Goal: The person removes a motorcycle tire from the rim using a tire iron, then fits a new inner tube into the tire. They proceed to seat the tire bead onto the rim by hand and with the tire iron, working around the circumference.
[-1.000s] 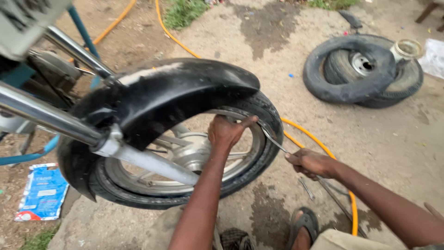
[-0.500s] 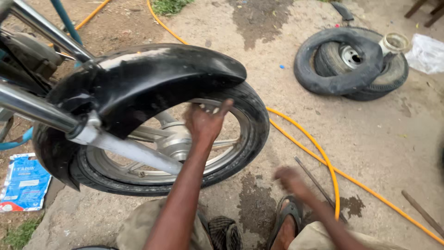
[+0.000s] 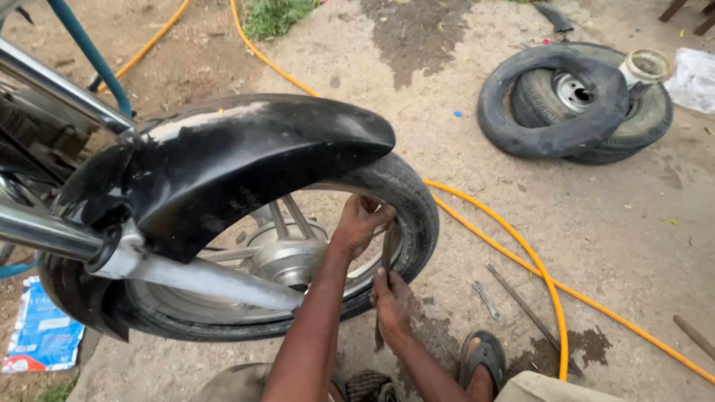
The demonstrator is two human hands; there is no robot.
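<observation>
Two hands were at the front wheel when I looked down through the head camera. My left hand [image 3: 363, 221] was curled over the inner edge of the black tyre [image 3: 408, 199], fingers closed against the rubber where it met the silver rim [image 3: 366, 279]. My right hand [image 3: 392, 301] sat just below it, fingers wrapped around a slim metal tyre lever [image 3: 386, 262] that stood nearly upright, its upper end pushed in between tyre and rim. The wheel itself stood upright on the concrete ground [image 3: 618, 231], under a glossy black mudguard [image 3: 246, 160], with a chrome fork leg [image 3: 201, 277] crossing in front of the hub. Beside my sandalled foot [image 3: 482, 357] lay a small spanner [image 3: 485, 299] and a long thin rod [image 3: 532, 316], both near a yellow hose [image 3: 514, 242] that looped across the ground. Well apart, at upper right, a loose tyre [image 3: 555, 100] leaned on a small wheel [image 3: 596, 97]. A blue packet [image 3: 41, 331] lay at lower left.
</observation>
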